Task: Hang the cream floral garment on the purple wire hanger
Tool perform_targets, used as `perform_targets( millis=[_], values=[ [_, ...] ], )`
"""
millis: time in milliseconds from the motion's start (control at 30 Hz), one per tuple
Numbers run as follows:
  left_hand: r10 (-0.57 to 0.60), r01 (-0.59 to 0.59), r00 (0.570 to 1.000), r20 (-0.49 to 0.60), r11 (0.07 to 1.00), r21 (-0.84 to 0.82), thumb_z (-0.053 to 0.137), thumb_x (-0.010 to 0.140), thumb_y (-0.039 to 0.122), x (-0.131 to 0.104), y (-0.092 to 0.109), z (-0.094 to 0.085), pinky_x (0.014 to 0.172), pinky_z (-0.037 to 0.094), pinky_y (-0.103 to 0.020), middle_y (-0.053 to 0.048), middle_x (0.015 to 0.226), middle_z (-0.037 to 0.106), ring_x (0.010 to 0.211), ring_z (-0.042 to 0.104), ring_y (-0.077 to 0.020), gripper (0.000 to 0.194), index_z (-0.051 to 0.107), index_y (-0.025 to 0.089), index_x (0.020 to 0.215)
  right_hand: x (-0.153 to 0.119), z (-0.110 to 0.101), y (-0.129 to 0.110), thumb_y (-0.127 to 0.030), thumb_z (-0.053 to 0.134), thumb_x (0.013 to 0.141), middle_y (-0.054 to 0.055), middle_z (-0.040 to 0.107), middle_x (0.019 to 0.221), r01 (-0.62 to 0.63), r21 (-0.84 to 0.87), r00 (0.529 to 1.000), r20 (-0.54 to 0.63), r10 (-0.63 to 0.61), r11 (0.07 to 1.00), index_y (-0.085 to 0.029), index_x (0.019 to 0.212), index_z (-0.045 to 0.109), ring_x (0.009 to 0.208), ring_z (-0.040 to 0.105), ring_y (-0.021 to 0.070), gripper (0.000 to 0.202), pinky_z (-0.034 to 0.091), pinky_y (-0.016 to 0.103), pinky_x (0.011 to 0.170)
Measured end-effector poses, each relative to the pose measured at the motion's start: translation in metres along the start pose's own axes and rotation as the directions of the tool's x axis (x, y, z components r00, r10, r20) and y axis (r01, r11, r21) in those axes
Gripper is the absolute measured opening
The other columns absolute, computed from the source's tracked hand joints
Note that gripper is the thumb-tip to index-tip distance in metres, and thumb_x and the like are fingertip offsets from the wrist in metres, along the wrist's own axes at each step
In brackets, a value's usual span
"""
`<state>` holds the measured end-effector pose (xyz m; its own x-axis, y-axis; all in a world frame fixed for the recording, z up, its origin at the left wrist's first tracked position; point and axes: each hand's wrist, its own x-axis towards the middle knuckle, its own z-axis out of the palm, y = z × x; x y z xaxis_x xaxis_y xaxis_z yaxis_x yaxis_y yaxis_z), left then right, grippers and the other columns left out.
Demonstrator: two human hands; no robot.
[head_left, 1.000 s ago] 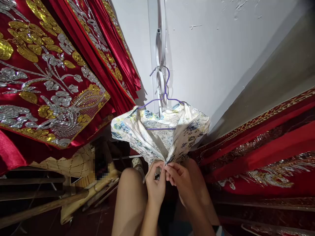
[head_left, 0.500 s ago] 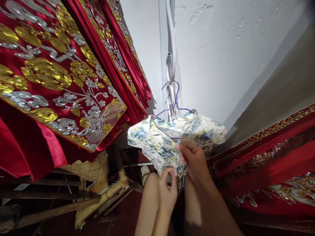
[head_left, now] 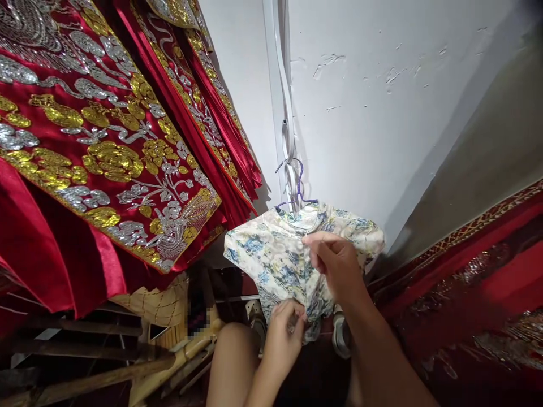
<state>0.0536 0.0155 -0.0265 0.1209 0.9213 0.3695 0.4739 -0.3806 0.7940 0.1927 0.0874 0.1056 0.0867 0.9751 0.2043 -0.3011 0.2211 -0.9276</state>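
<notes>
A white short-sleeved garment with blue and yellow flowers (head_left: 263,249) hangs on a purple hanger (head_left: 300,180), hooked on a white metal scroll piece (head_left: 285,121) at the wall. Near the neckline, my right hand (head_left: 337,263) pinches the front opening between thumb and fingers. Lower down, my left hand (head_left: 286,330) is closed on the same front edge, thumb against fingertips. The front edge runs fairly straight between both hands, and the two sides of the neck lie close together.
Red cloths with gold and silver sequins (head_left: 112,161) hang at the left, more red embroidered fabric (head_left: 479,282) at the right. A bamboo frame (head_left: 178,359) stands lower left. Shoes (head_left: 340,333) show on the dark floor beneath the garment.
My right hand has moved slightly up along the opening, and the neckline has closed up. My left hand sits a little lower. The view has shifted, and the knees are further apart.
</notes>
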Motion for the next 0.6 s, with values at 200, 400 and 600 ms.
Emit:
perform_targets(
  millis=[200, 400, 600],
  values=[
    [0.252, -0.258, 0.925, -0.286, 0.966, 0.019, 0.057, 0.099, 0.019, 0.072, 0.064, -0.053, 0.083, 0.049, -0.03, -0.006, 0.101, 0.072, 0.09, 0.066, -0.0185, 0.024, 0.068, 0.024, 0.12, -0.014, 0.0, -0.004, -0.032, 0.071, 0.08, -0.007, 0.047, 0.044, 0.057, -0.058, 0.998, 0.041, -0.055, 0.997, -0.019, 0.069, 0.065, 0.04, 0.036, 0.0074, 0.019, 0.026, 0.022, 0.042],
    [0.463, -0.412, 0.87, -0.169, 0.871, 0.267, 0.059, 0.099, 0.023, 0.118, 0.099, -0.066, 0.077, 0.045, -0.029, -0.002, 0.083, 0.068, 0.076, 0.061, -0.0158, 0.011, 0.068, 0.018, 0.097, -0.007, 0.0, -0.009, -0.034, 0.068, 0.081, -0.01, 0.034, 0.048, 0.126, -0.104, 0.992, 0.022, -0.124, 0.987, -0.021, 0.067, 0.055, 0.044, 0.026, 0.0068, 0.023, 0.02, 0.023, 0.043],
    [0.378, -0.313, 0.744, -0.55, 0.926, 0.212, 0.064, 0.096, 0.024, 0.114, 0.085, -0.078, 0.078, 0.046, -0.027, -0.001, 0.084, 0.068, 0.081, 0.062, -0.0144, 0.01, 0.067, 0.018, 0.09, -0.006, -0.009, 0.05, -0.037, 0.065, 0.08, -0.008, 0.037, 0.05, 0.026, -0.255, 0.999, 0.029, -0.019, 0.967, -0.022, 0.066, 0.052, 0.046, 0.031, 0.0092, 0.024, 0.019, 0.025, 0.046]
  ],
)
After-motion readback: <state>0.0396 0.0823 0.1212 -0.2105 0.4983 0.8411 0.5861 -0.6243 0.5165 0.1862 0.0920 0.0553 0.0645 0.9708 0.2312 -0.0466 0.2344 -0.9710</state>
